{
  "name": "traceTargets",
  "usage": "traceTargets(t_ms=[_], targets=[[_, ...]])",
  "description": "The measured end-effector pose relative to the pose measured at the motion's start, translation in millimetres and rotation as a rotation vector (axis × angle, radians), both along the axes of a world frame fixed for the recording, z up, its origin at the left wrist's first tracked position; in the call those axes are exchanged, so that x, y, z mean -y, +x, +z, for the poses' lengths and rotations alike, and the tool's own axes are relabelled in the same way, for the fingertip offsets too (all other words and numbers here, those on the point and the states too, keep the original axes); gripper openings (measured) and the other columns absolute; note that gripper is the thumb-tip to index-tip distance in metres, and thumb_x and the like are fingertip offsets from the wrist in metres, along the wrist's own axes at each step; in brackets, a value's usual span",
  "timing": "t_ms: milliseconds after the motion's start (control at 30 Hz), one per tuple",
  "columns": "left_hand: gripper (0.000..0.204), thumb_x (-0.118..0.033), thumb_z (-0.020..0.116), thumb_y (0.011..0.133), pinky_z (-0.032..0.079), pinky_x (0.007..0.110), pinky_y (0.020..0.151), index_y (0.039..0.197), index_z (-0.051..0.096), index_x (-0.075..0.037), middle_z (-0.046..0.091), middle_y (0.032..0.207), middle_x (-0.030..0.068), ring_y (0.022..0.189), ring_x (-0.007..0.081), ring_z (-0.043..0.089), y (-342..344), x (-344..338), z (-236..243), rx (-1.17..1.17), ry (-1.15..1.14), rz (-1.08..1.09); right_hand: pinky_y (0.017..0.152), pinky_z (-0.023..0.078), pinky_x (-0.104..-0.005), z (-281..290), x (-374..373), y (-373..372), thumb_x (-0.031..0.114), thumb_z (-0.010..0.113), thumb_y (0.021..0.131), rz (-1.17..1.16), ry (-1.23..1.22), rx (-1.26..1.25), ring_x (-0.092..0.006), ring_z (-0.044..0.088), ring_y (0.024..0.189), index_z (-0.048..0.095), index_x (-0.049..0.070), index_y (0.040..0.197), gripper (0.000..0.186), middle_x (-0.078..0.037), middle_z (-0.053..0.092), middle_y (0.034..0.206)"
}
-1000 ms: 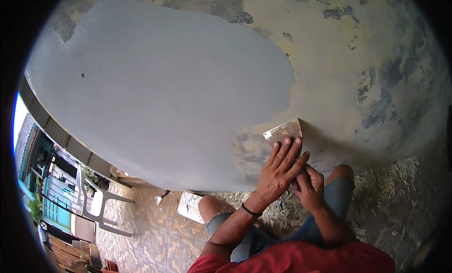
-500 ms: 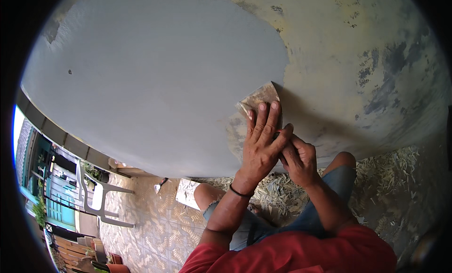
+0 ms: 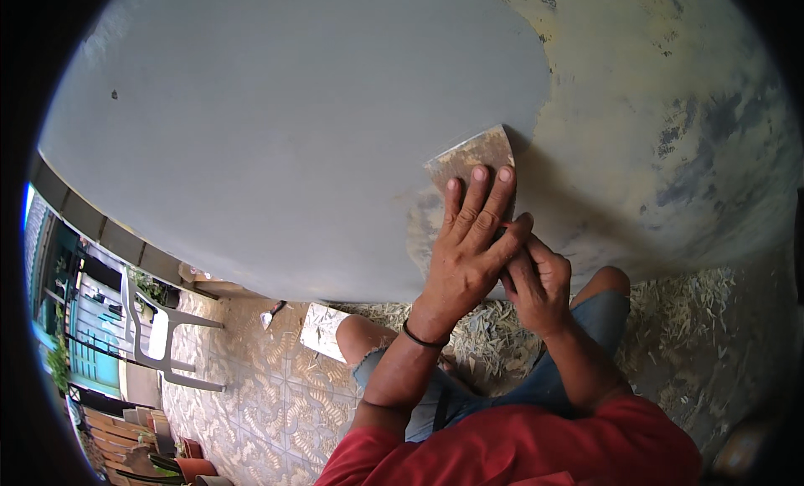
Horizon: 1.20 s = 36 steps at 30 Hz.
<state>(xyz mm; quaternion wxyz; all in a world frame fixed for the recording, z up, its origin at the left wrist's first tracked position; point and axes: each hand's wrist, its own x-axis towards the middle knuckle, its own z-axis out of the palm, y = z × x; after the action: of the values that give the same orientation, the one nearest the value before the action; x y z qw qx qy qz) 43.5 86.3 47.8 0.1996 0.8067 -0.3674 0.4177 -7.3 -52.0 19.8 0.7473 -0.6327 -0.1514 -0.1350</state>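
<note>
A wide putty knife [image 3: 469,147], its metal blade stained tan, lies against the large curved surface, partly coated smooth grey [image 3: 276,134] and patchy yellow-grey [image 3: 636,151] at the right. My left hand [image 3: 469,251] is open, fingers stretched flat on the blade, thumb over the handle area. Just to its right and lower, my right hand [image 3: 544,285] is closed round the handle, which is mostly hidden by both hands.
Below the surface are pale scrapings [image 3: 670,318], a white block [image 3: 322,327] and a small knife [image 3: 270,317] on the patterned floor [image 3: 260,411]. At left stand a white plastic chair [image 3: 163,335], a turquoise door [image 3: 96,327] and plant pots [image 3: 193,469].
Both hands have moved upward and leftward with the putty knife, from the patchy edge farther onto the grey coat. The view has shifted, the floor items sitting higher in it.
</note>
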Motion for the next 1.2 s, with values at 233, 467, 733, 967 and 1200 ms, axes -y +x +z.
traceTargets(t_ms=[233,467,733,967,1200], targets=[[0.023,-0.011,0.073,0.093,0.027,0.061,0.129,0.115,0.077,-0.015,0.047,0.166,0.0195,0.159,0.0396,0.036,-8.0,-2.2,-37.9,-0.108,-0.009,-0.032,0.050,0.035,-0.0220,-30.2,-3.2,-11.1,0.018,0.054,0.113,-0.021,0.021,-0.071,-0.0019,0.047,0.057,0.065,-0.005,0.135,0.033,0.003,0.059,0.074],[0.025,-0.012,0.075,0.089,0.027,0.060,0.129,0.113,0.078,-0.016,0.050,0.164,0.0185,0.159,0.0384,0.037,-14.0,-12.7,-31.2,-0.155,0.023,-0.061,0.051,0.038,-0.0250,-32.4,-13.6,-20.2,0.018,0.054,0.114,-0.024,0.019,-0.067,-0.0040,0.050,0.059,0.063,-0.004,0.138,0.034,0.002,0.057,0.069],[0.021,-0.015,0.074,0.091,0.027,0.058,0.130,0.110,0.079,-0.017,0.050,0.165,0.0140,0.159,0.0351,0.037,-10.5,-20.2,-39.2,-0.192,0.030,-0.082,0.051,0.037,-0.0237,-37.9,-21.8,-20.6,0.020,0.055,0.114,-0.034,0.046,-0.132,-0.0029,0.048,0.058,0.064,-0.004,0.134,0.032,0.003,0.055,0.068],[0.020,-0.015,0.076,0.089,0.027,0.058,0.130,0.109,0.079,-0.018,0.052,0.163,0.0133,0.158,0.0327,0.038,-6.9,-28.1,-29.7,-0.163,0.001,-0.070,0.052,0.038,-0.0251,-32.7,-24.0,-11.8,0.021,0.055,0.114,-0.033,-0.060,-0.070,-0.0043,0.049,0.059,0.064,-0.004,0.132,0.032,0.003,0.055,0.069],[0.021,-0.013,0.078,0.085,0.029,0.058,0.129,0.106,0.081,-0.018,0.056,0.160,0.0149,0.155,0.0346,0.044,-10.3,-15.2,-36.7,-0.155,-0.035,-0.041,0.048,0.036,-0.0226,-40.7,-21.6,-17.6,0.020,0.054,0.113,-0.059,0.021,-0.059,-0.0027,0.048,0.054,0.067,-0.004,0.129,0.031,0.002,0.059,0.069]])
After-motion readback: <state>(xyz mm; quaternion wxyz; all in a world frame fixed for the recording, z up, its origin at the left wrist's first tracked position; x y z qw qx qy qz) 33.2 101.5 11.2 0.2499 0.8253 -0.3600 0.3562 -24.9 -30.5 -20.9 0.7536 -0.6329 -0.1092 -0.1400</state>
